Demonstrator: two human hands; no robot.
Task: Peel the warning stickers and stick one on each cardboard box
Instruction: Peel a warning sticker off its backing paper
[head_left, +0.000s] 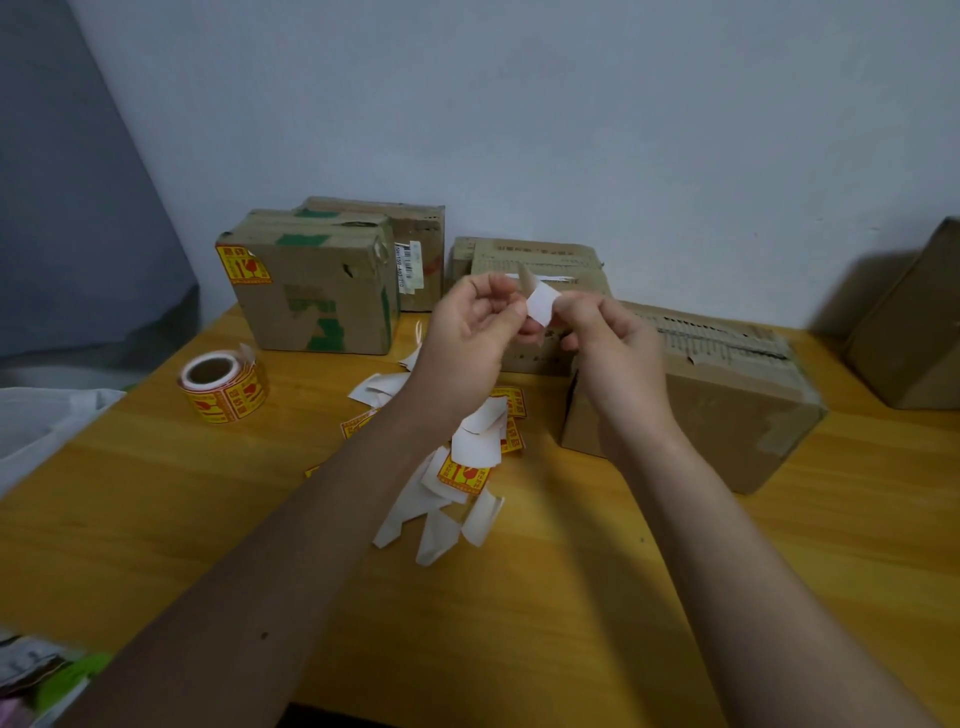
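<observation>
Because the backing must be split from its label, the left hand (470, 322) and right hand (605, 332) each pinch the sticker (543, 304) with curled fingertips — raised above the table (156, 493), close to view.

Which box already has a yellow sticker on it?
The cardboard box with green tape, at the far left by the sticker roll. Its warning sticker sits on the near-left corner; the other boxes show none.

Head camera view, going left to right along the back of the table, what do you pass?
Roll of warning stickers → green-taped cardboard box bearing a yellow sticker → left hand → right hand → torn-topped cardboard box → cardboard box at the right edge.
</observation>
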